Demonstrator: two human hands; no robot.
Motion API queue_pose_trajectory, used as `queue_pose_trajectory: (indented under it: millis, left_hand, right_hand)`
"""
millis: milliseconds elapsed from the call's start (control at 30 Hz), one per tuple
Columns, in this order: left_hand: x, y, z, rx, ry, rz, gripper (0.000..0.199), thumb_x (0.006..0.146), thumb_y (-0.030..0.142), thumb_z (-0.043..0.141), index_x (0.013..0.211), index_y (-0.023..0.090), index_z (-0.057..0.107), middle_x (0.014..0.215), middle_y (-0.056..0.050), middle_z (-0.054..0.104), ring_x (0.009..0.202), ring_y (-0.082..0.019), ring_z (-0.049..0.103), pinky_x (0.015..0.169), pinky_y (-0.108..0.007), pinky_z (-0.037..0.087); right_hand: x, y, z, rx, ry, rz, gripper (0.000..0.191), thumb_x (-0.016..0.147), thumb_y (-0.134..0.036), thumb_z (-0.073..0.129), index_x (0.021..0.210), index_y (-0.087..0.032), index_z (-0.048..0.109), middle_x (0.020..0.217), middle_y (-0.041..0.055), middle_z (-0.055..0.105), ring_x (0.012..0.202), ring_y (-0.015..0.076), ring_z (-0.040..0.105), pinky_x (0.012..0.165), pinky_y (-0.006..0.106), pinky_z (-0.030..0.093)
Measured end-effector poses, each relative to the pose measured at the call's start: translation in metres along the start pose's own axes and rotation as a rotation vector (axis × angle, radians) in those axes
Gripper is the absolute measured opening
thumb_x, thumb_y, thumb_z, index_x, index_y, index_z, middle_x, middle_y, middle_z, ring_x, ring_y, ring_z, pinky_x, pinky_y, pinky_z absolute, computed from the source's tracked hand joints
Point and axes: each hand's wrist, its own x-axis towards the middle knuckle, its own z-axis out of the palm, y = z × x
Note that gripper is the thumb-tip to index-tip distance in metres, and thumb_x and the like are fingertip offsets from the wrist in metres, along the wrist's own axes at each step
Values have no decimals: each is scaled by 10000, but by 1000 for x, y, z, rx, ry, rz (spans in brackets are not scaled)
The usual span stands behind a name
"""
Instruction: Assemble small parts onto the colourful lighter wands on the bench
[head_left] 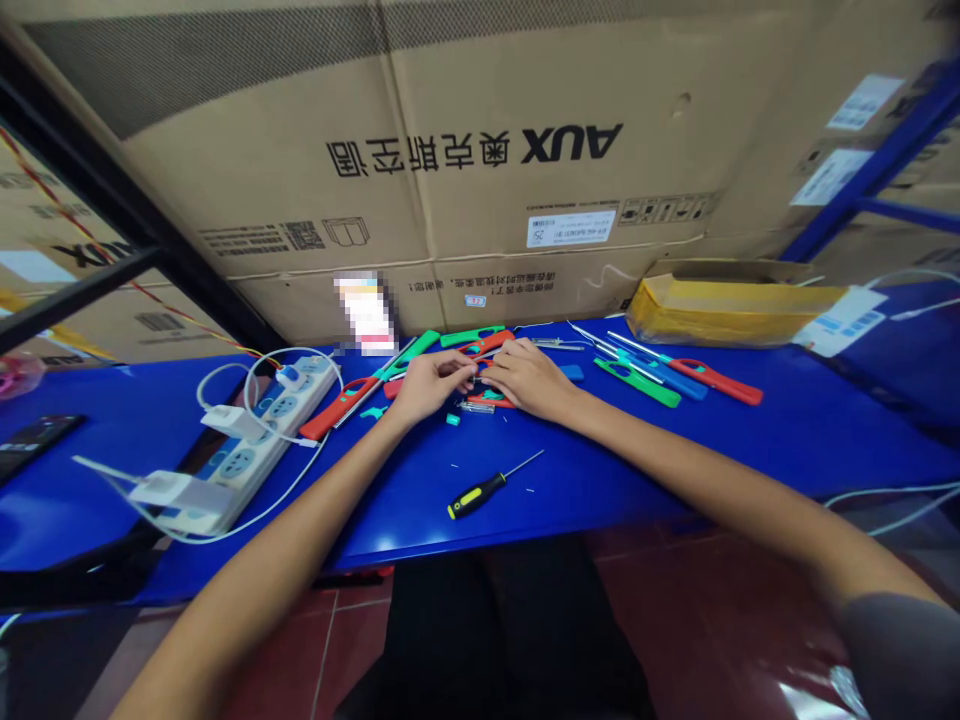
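Note:
My left hand (pixel 433 384) and my right hand (pixel 531 377) meet over the middle of the blue table, fingertips pinched close together. Whatever small part lies between them is mostly hidden by the fingers. Around and beneath the hands are pieces of opened lighters: a red casing (pixel 491 345), a green casing (pixel 472 337) and small teal bits (pixel 453 420). Left of my left hand lies a red long-necked lighter (pixel 341 407). A screwdriver (pixel 477 495) with a black and yellow handle rests nearer to me, its tip pointing right.
Red, blue and green long lighters (pixel 679 375) lie at the right. A power strip (pixel 281 410) with chargers and white cables occupies the left. Behind stand a yellow box (pixel 720 312), a blurred-out phone (pixel 366 312) and a large cardboard carton (pixel 480 90). The table's front edge is close to me.

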Motion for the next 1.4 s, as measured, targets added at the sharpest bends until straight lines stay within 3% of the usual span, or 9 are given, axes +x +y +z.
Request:
queue_pose_trajectory:
  millis: [167,633,900,1067,1400]
  left_hand:
    - [1,-3,-9,-2,-28,-31,414,852,547,799,923,140,763,729,-66,772,657,-201,747,686,-320,635]
    - [1,-3,-14,-3,-25,-18,346,865,494,794,920,155,751,690,-33,720,579,-150,658,581,-257,545]
    - [0,-8,-10,72,-7,30,338,909,503,739,930,166,726,706,-7,673,560,-136,599,571,-256,502]
    - [-2,-7,-5,86,-62,39,340,912,516,713,931,176,717,712,-7,667,595,-159,609,583,-265,492]
    - [-8,2,4,490,-25,233,200,966,341,641,913,204,776,829,-37,750,710,-185,641,710,-286,481]
  right_hand:
    - [7,-5,11,0,26,11,288,1099,-344,579,1021,-157,783,934,95,724,923,258,525,858,371,369]
    - [-2,-10,10,128,158,23,299,1118,-345,522,1020,-207,769,884,71,689,898,246,538,872,380,410]
    - [-2,-11,10,119,224,58,289,1120,-332,526,1003,-204,757,882,64,699,889,236,529,889,381,383]
    - [-3,-6,12,113,243,115,297,1120,-327,522,1021,-200,771,899,83,725,898,251,545,825,386,377]
    - [-3,-8,13,5,171,225,328,1124,-318,515,989,-180,781,909,103,716,897,264,538,782,397,348]
